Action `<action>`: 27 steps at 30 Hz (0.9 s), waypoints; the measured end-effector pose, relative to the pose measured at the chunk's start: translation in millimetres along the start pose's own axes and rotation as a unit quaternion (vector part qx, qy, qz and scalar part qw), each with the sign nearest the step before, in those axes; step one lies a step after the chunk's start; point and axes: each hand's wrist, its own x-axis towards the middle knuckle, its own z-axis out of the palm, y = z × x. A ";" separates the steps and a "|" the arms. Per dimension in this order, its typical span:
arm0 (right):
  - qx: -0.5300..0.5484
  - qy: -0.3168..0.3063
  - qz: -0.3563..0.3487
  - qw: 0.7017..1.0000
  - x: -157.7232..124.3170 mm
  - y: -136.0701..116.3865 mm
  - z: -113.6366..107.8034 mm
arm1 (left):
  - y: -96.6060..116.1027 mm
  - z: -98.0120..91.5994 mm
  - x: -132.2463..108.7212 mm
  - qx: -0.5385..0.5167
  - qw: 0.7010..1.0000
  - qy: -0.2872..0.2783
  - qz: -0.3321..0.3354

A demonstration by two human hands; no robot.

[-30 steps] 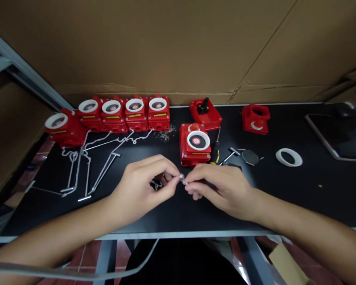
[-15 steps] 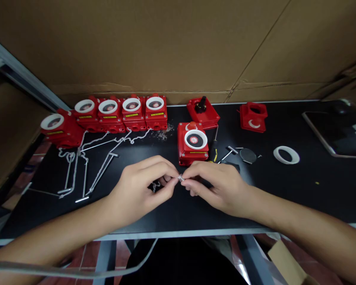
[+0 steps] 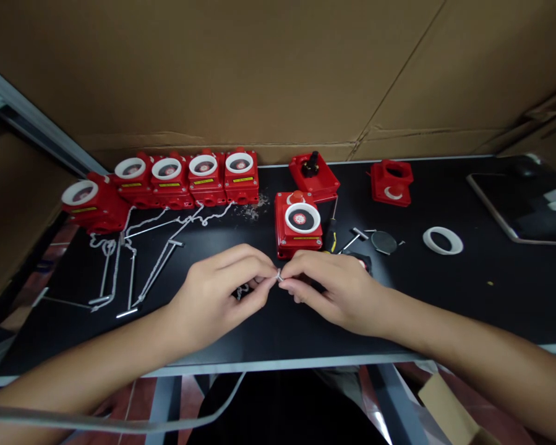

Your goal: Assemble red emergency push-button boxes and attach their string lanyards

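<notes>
My left hand and my right hand meet above the black tabletop, thumb and forefinger pinched on each side. Between the fingertips shows a small pale metal link, its shape mostly covered. Part of a thin chain shows in the gap under my left fingers and seems to belong to that link. Just beyond my hands stands a red box with a white ring around a dark round window. A black-and-yellow screwdriver and a small T-shaped metal hammer lie behind my right hand.
Several finished-looking red boxes stand at the back left, with chains and metal hammers in front. An opened red box base, a red cover, a glass disc, a white ring and a tablet lie rightward.
Both hands stay pinched together in nearly the same place. The small link between the fingertips has turned slightly. The whole view has shifted a little.
</notes>
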 end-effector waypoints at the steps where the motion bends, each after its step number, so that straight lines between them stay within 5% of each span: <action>1: -0.003 -0.001 0.001 1.000 -0.3 0.4 0.5 | 0.0 -0.1 0.5 -0.003 1.000 -0.001 -0.001; 6: -0.001 0.015 -0.004 1.000 -1.0 1.9 1.8 | -0.8 -1.8 3.2 -0.066 0.996 0.001 -0.053; 10: 0.033 0.036 -0.006 0.999 0.5 -0.1 -1.2 | -2.7 -2.3 4.2 -0.231 0.966 -0.007 -0.117; 13: 0.121 0.044 0.060 0.990 1.5 -3.2 -2.7 | -4.4 -1.6 6.3 -0.299 0.943 0.003 -0.146; 17: 0.351 0.000 0.194 0.916 1.8 -4.8 -0.9 | -7.5 -1.0 9.7 -0.259 0.956 0.023 -0.132; 21: 0.489 -0.032 0.224 0.842 3.5 -4.0 0.1 | -10.1 -2.8 9.5 -0.266 0.955 0.032 -0.130; 27: 0.435 -0.025 0.221 0.873 4.6 -3.1 -4.5 | -9.1 -4.2 8.1 -0.338 0.926 0.032 -0.162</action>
